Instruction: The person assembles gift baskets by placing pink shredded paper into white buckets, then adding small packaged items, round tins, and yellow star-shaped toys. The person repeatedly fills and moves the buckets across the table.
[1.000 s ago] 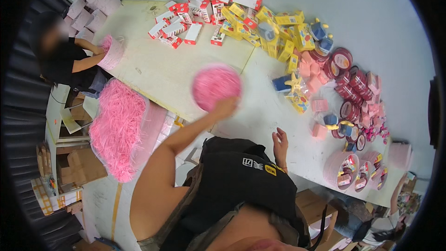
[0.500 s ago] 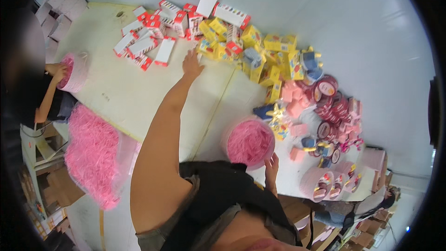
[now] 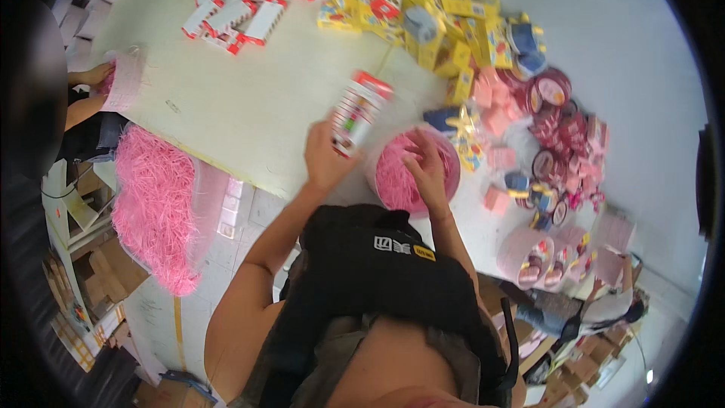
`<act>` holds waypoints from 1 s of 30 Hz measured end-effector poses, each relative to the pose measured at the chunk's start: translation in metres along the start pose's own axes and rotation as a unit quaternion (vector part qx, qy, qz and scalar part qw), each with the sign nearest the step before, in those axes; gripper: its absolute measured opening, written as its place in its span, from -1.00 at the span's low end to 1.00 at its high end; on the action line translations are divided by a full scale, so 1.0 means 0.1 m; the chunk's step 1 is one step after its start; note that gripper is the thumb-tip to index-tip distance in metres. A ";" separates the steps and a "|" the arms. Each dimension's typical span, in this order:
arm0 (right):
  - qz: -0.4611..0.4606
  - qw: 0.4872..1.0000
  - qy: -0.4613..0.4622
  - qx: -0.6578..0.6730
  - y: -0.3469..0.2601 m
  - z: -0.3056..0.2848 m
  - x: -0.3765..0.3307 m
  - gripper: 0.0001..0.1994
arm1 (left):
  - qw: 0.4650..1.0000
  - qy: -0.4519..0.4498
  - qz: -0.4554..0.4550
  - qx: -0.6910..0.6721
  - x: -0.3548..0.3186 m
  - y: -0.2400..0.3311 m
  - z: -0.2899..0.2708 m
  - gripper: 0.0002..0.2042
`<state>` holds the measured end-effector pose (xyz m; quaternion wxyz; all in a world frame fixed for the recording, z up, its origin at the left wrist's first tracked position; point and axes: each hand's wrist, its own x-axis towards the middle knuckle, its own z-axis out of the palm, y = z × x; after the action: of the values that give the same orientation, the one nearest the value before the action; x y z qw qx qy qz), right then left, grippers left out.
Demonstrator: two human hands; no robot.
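Observation:
A red and white box [image 3: 361, 112] with small coloured marks is tilted upright above the table, its lower left side gripped by my left hand [image 3: 323, 157]. Just right of it stands a round pink tub [image 3: 455, 174] filled with pink paper shred [image 3: 394, 174]. My right hand [image 3: 430, 174] reaches over the tub's right side, fingers apart and touching or just above the shred. Several more red and white boxes [image 3: 234, 15] lie at the far left of the table, beside a heap of yellow boxes [image 3: 453, 4].
Right of the tub are pink blocks [image 3: 496, 157], dark red round tubs [image 3: 555, 89] and filled pink tubs [image 3: 521, 253]. At left, another person's hand [image 3: 96, 74] is in a pink tub [image 3: 124, 83]. A bag of pink shred [image 3: 155, 196] hangs below the table edge. Another person [image 3: 563, 310] is at lower right.
My left hand has come back from the far boxes with a red and white box in it. My right hand has moved from the tub's outer side to over its shred.

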<state>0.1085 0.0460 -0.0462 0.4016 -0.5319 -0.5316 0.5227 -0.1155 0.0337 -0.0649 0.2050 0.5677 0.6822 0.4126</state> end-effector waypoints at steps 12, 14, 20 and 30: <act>-0.024 0.994 -0.073 0.072 0.46 -0.77 -0.01 -0.60 | 0.945 -0.172 -0.133 -0.243 -0.48 -0.23 0.93 -0.59; -0.021 0.995 -0.100 0.005 0.81 -0.52 0.04 -0.58 | 0.952 -0.184 -0.121 -0.211 -0.37 -0.20 0.90 -0.66; 0.045 0.984 -0.172 -0.007 1.08 -0.45 0.23 -0.52 | 0.973 -0.131 -0.095 -0.166 0.57 -0.44 1.00 -0.63; 0.008 0.988 -0.037 -0.150 0.53 -0.65 0.02 -0.36 | 0.910 0.096 -0.304 -0.264 2.74 -0.92 1.31 -0.39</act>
<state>0.1797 0.0500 -0.0897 0.2932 -0.5709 -0.6143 0.4592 -0.1470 0.3339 -0.1619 0.3963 0.2156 0.7044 0.5480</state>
